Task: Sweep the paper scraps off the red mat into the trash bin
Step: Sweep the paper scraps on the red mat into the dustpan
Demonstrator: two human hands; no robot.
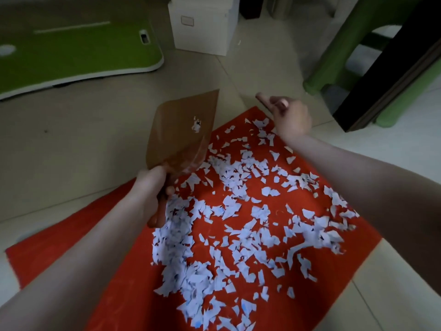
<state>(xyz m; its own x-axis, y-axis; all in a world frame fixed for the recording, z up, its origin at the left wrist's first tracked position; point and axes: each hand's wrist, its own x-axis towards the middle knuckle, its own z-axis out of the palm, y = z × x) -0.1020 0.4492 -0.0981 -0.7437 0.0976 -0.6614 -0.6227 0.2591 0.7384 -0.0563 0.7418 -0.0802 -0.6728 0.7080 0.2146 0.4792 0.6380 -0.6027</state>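
one dustpan [181,132], maybe two hundred scraps [230,209]

Left hand [152,180] has its fingers wrapped round the dustpan [181,130] handle. Right hand [292,118] is reached out further ahead, arm straight, too blurry to read its fingers.

Two bare arms reach in from the lower corners, the left forearm [95,247] and right forearm [370,182] uncovered down to the wrists. The left hand [152,180] is bare. The right hand [291,118] is motion-blurred, with one pale pinkish fingernail visible.
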